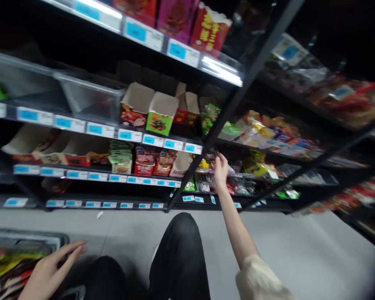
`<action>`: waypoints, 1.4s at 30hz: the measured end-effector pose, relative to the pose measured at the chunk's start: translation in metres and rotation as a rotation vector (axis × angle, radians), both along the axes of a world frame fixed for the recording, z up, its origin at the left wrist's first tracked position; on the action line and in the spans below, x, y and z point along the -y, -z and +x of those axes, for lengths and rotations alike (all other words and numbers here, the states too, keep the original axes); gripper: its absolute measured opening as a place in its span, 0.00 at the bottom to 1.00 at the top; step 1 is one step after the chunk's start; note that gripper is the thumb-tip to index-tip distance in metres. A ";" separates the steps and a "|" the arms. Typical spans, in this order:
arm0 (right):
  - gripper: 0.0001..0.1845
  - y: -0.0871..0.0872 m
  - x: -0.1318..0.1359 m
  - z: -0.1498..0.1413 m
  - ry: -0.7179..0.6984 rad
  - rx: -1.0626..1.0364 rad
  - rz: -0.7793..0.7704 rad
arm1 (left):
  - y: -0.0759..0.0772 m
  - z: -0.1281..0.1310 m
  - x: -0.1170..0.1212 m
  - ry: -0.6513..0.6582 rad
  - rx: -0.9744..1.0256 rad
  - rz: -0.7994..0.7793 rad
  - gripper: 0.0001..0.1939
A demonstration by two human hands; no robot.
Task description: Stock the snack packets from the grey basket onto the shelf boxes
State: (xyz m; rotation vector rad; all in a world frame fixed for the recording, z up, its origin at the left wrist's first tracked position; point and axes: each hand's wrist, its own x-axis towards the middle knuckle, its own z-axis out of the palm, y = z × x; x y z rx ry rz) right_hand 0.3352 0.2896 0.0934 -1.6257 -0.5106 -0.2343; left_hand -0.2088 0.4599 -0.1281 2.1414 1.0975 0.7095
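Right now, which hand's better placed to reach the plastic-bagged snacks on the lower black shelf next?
Right, likely: the right hand is at those bagged snacks; the left hand is by the grey-rimmed plastic crate.

Dim, apparently motion-blurred shelf edges

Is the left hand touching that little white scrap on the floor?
Apart. The head camera's view shows grey floor between the fingertips of the left hand and the white scrap.

We are seeing a dark, blurred snack packet (211,156) sitting among colorful packages (255,163) just right of center, while yellow and dark-and-red snack bags (11,268) are lying heaped inside a gray crate (28,234) at lower left.
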 end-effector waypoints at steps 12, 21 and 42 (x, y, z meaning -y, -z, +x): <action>0.19 0.063 -0.070 -0.235 -1.451 0.845 -0.721 | -0.038 0.005 0.020 -0.002 0.283 -0.149 0.10; 0.29 0.151 -0.078 -0.283 -1.656 0.951 -1.584 | -0.022 0.004 0.014 0.069 0.281 -0.232 0.10; 0.31 0.126 -0.071 -0.252 -1.563 0.916 -1.388 | -0.068 -0.187 -0.048 -0.936 -0.138 -0.042 0.15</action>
